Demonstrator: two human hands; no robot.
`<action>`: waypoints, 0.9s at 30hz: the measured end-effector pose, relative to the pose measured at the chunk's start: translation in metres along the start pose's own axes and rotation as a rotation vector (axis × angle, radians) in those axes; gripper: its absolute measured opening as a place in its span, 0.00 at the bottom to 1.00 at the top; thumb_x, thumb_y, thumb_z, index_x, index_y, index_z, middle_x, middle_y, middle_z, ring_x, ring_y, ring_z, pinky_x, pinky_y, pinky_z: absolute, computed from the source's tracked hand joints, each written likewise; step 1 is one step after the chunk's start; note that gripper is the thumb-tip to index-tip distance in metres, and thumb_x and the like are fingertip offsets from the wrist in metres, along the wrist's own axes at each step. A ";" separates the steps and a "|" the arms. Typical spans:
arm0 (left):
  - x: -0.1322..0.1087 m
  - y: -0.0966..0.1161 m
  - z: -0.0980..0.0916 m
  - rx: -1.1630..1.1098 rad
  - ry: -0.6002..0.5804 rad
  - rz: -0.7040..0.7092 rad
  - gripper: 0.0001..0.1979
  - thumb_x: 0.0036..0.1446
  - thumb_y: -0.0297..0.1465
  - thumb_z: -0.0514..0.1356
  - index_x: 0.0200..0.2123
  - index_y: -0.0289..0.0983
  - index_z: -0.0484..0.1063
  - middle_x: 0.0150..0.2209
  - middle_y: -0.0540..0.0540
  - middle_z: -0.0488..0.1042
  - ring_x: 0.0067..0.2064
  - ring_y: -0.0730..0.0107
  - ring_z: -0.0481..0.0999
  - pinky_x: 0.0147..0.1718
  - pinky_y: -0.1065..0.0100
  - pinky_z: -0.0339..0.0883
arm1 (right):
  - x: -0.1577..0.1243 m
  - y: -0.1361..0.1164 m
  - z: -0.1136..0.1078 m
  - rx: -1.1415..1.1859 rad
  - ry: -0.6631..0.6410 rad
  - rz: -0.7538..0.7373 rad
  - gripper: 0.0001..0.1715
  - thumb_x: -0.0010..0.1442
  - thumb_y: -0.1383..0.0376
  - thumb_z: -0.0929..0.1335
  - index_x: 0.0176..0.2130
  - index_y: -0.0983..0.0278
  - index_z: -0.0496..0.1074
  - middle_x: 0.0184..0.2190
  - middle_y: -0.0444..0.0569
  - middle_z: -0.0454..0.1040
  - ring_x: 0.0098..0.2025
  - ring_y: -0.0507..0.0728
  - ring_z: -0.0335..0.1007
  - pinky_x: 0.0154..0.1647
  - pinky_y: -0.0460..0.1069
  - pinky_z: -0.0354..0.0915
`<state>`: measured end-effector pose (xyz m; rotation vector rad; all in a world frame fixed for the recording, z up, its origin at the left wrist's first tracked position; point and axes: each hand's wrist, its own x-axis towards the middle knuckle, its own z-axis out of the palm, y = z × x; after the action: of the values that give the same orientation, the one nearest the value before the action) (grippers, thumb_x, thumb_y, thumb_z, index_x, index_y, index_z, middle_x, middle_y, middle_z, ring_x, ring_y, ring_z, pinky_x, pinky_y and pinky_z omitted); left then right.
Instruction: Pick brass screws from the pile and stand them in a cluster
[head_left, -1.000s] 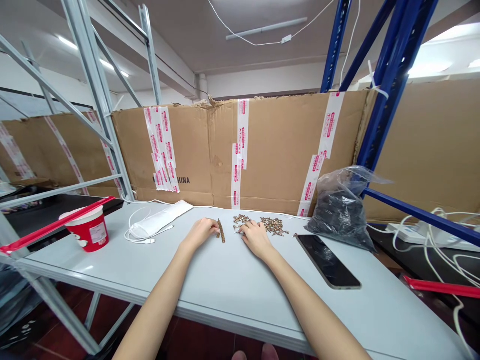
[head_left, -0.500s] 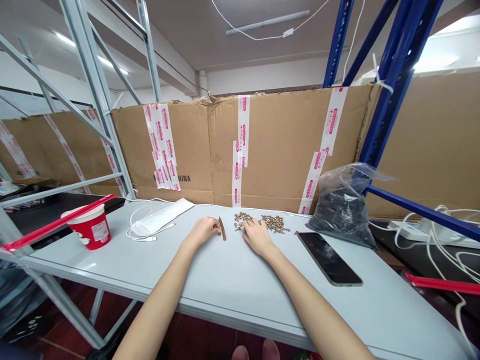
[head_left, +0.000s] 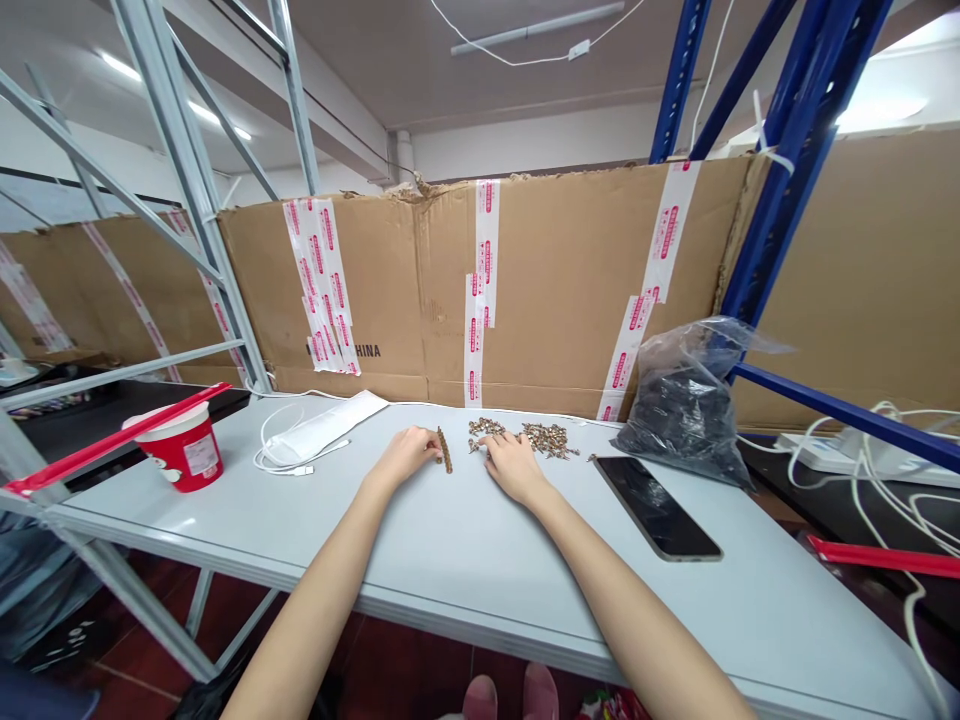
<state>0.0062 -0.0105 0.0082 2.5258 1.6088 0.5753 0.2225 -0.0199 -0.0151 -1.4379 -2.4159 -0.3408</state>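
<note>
My left hand (head_left: 409, 453) rests on the grey table, its fingers curled and pinched together at a narrow row of small brass-coloured metal pieces (head_left: 444, 450). What lies between those fingertips is too small to make out. My right hand (head_left: 515, 467) lies palm down with fingers apart, the tips among loose pieces at the left of a scattered pile of small brass-coloured metal pieces (head_left: 547, 439). They look like small screws or tacks. A smaller cluster of pieces (head_left: 486, 427) lies just beyond the right fingers, which partly cover it.
A black phone (head_left: 660, 508) and a clear bag of dark material (head_left: 684, 420) lie to the right. On the left are a red paper cup (head_left: 184, 450), a white flat case (head_left: 326, 428) and a white cable (head_left: 264, 462). A taped cardboard panel (head_left: 562, 290) stands behind the table (head_left: 465, 540).
The view has shifted slightly, so the table things appear a little higher. Both hands stay in nearly the same place beside the row and the pile.
</note>
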 end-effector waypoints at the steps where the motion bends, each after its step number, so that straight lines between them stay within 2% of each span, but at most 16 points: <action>1: 0.000 0.000 0.000 -0.001 0.002 0.003 0.08 0.52 0.30 0.55 0.28 0.39 0.74 0.30 0.50 0.76 0.33 0.70 0.71 0.31 0.73 0.58 | 0.000 0.000 0.000 -0.003 -0.004 -0.002 0.16 0.58 0.67 0.58 0.47 0.62 0.63 0.43 0.53 0.70 0.48 0.59 0.59 0.46 0.53 0.47; 15: 0.000 -0.002 0.002 0.009 0.013 0.054 0.08 0.53 0.31 0.54 0.29 0.39 0.74 0.31 0.48 0.75 0.33 0.70 0.71 0.33 0.73 0.58 | 0.001 0.000 0.001 0.008 -0.001 0.000 0.16 0.58 0.68 0.59 0.46 0.62 0.64 0.43 0.53 0.71 0.47 0.59 0.60 0.45 0.53 0.48; 18: 0.000 -0.007 0.000 0.002 0.065 0.099 0.12 0.54 0.29 0.50 0.30 0.37 0.74 0.31 0.47 0.75 0.34 0.70 0.70 0.34 0.73 0.58 | 0.001 0.000 0.001 0.006 -0.007 0.001 0.16 0.58 0.68 0.59 0.46 0.62 0.64 0.43 0.53 0.71 0.47 0.59 0.60 0.45 0.53 0.48; 21: 0.002 -0.015 -0.001 -0.019 0.160 0.100 0.15 0.55 0.27 0.47 0.36 0.35 0.73 0.31 0.45 0.73 0.34 0.70 0.70 0.36 0.72 0.59 | 0.001 0.000 0.000 -0.006 -0.031 0.006 0.17 0.58 0.67 0.58 0.47 0.62 0.63 0.44 0.54 0.70 0.47 0.59 0.60 0.45 0.53 0.47; 25: 0.003 -0.024 -0.002 -0.039 0.257 0.002 0.17 0.57 0.30 0.46 0.45 0.35 0.69 0.27 0.48 0.71 0.33 0.69 0.70 0.37 0.70 0.60 | 0.000 -0.001 -0.001 -0.009 -0.034 0.003 0.17 0.59 0.67 0.58 0.48 0.62 0.63 0.44 0.54 0.70 0.48 0.59 0.60 0.45 0.52 0.47; 27: 0.003 -0.026 -0.002 -0.014 0.272 -0.060 0.17 0.57 0.32 0.47 0.46 0.36 0.68 0.24 0.49 0.69 0.32 0.69 0.70 0.36 0.70 0.60 | 0.000 -0.001 -0.001 -0.006 -0.029 0.001 0.17 0.59 0.67 0.58 0.48 0.62 0.63 0.44 0.54 0.71 0.48 0.59 0.60 0.45 0.52 0.47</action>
<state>-0.0154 0.0031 0.0038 2.4664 1.7484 0.9543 0.2218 -0.0207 -0.0142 -1.4563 -2.4396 -0.3295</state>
